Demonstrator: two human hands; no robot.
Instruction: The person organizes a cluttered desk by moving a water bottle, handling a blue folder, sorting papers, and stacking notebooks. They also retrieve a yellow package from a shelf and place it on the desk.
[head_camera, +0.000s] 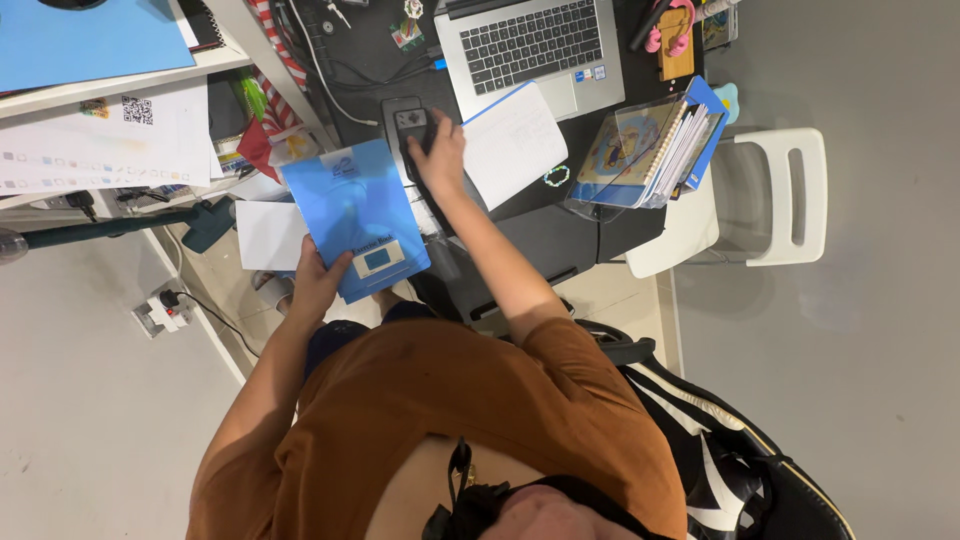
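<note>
Black desk (560, 230); blue exercise book (355, 215), white label.

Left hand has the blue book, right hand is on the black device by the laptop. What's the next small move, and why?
Probably lift the right hand off the black device: it rests flat on top with no visible grip, while the left hand holds the blue book only at its lower edge, beyond the desk.

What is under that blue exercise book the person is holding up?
Under the blue exercise book, held by the left hand, white paper pokes out on one side. The floor and legs below are mostly covered, so nothing more can be told.
</note>
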